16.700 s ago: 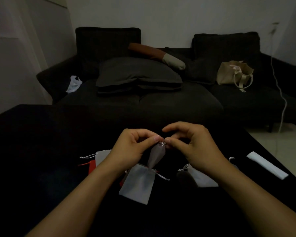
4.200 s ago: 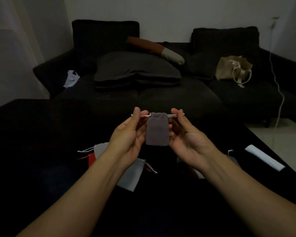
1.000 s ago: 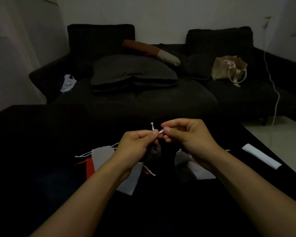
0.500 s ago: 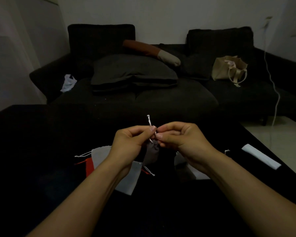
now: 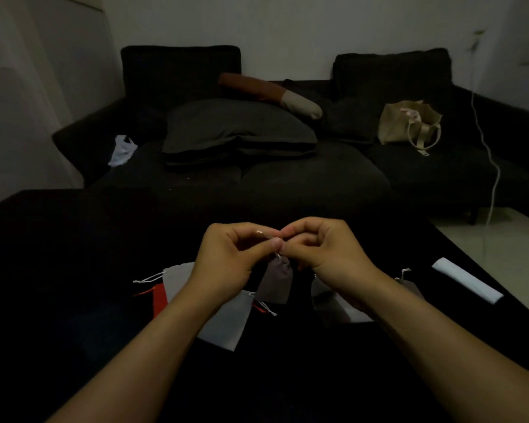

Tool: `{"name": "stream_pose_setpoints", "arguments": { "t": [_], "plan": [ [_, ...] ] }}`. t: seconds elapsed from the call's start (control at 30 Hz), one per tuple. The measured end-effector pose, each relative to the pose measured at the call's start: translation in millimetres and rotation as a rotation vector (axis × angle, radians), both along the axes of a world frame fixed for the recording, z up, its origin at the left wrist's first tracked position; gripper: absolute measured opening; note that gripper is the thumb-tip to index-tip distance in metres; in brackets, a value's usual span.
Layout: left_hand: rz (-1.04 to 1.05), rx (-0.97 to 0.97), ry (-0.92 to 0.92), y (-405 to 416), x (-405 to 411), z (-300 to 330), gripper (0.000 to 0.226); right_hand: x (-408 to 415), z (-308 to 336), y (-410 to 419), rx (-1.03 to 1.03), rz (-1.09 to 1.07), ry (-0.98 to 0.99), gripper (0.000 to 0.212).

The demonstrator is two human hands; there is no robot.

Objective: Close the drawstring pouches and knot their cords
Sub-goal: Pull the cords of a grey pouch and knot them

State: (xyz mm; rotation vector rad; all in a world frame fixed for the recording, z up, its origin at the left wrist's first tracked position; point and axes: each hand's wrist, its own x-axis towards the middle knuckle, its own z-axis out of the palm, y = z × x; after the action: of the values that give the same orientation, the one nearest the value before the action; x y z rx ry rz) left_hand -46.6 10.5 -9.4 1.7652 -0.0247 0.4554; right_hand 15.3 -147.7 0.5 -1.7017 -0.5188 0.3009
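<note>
Head view: both hands meet above the middle of the dark table (image 5: 74, 270). The left hand (image 5: 226, 264) and right hand (image 5: 327, 251) have their fingers curled, thumb and forefinger tips pinching the white cord (image 5: 269, 238) of a small grey-brown pouch (image 5: 275, 280). Half a second ago one cord end stood up free above the fingertips; now only a short stub shows between the two pinches, and the hands sit closer together and lower. A few seconds back the same pouch was held out with its cords drawn straight to either side. My reading is that the mouth is already cinched and the knot is being formed or pulled snug; whether it is tight cannot be told in this dim light.

The pouch hangs from its gathered neck just under the fingertips, clear of the table. Its long axis runs close to vertical, neck up toward the hands, closed bottom pointing down and slightly toward the person.

Under the left wrist a light grey pouch (image 5: 223, 325) lies flat with a red pouch (image 5: 159, 297) beside it toward the left edge; more pouches (image 5: 330, 300) lie under the right wrist. A white folded strip (image 5: 468, 280) rests near the right edge.
</note>
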Motion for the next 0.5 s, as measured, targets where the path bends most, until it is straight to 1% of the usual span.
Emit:
{"name": "stream_pose_setpoints", "arguments": {
  "t": [0.07,0.17,0.23,0.27,0.37,0.5],
  "plan": [
    [0.015,0.093,-0.049,0,2,-3,0.018,0,-1,2,-0.065,-0.014,-0.105,0.014],
    [0.063,0.125,-0.140,-5,4,-10,0.017,-1,-6,7,-0.118,-0.053,-0.257,0.018],
    [0.117,0.129,-0.178,-12,6,-13,0.017,-3,-7,10,-0.080,-0.071,-0.242,0.020],
    [0.147,0.128,-0.194,-14,6,-14,0.016,-4,-7,10,-0.020,-0.077,-0.173,0.020],
    [0.219,0.148,-0.242,-15,8,-14,0.015,-9,2,12,0.206,-0.047,0.128,0.023],
    [0.246,0.272,-0.313,-10,6,-11,0.019,-9,7,12,0.343,-0.025,0.419,0.025]
  ]
}}
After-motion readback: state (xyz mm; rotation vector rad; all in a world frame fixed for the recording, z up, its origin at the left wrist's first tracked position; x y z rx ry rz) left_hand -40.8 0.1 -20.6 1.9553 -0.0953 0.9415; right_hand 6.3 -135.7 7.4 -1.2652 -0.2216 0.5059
